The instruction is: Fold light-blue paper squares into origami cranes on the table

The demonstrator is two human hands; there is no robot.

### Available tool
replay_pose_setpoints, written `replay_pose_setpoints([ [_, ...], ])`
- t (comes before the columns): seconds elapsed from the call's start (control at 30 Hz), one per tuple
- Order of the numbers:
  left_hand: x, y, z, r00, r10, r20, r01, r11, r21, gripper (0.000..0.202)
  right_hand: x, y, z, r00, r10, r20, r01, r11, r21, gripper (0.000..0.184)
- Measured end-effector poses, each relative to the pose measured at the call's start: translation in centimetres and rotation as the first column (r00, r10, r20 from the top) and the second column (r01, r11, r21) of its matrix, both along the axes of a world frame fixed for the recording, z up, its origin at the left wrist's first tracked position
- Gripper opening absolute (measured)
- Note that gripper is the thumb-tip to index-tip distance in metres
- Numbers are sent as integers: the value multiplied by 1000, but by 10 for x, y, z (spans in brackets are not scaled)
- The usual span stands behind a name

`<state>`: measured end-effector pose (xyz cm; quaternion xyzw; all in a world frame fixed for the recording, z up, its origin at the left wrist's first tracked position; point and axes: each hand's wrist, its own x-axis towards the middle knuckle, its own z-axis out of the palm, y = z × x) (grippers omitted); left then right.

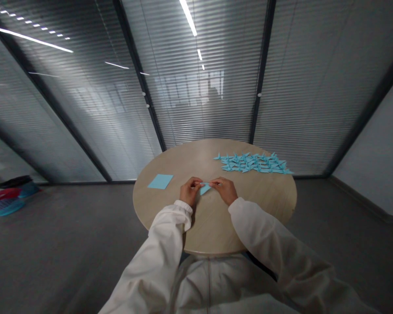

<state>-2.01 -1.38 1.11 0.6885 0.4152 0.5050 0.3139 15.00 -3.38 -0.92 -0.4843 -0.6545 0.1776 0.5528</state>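
The left hand point(191, 191) and right hand point(224, 190) pinch a folded blue paper point(205, 189) between them, near the middle of the round wooden table point(212, 226). If their pull is uneven, the thin paper can crease wrongly or tear.

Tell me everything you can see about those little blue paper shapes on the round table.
They look like dozens of small origami cranes, folded from light blue paper, each with pointed wings and tips. They lie close together in a wide, irregular patch near the far edge of the round wood-look table, with many overlapping or touching their neighbours. The tabletop beneath supports them. At this distance, individual folds are hard to make out.
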Motion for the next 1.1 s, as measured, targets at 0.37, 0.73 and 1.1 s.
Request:
replay_pose_setpoints([
  [0.37, 2, 3, -6, 989, -120, -84, 110, 987, -114, 39, 5, 5, -3, 982, -50, -180, 35, 996, -85, 24],
  [0.73, -5, 10, -9, 974, -183, -135, 156, 970, -188, 44, 4, 6, -6, 977, -21, -214, -5, 993, -121, 23],
  [1.1, 1, 7, -12, 961, -270, 62, 273, 885, -378, 44, 14, 10, -6, 964, -29, -263, -16, 985, -170, 26],
])
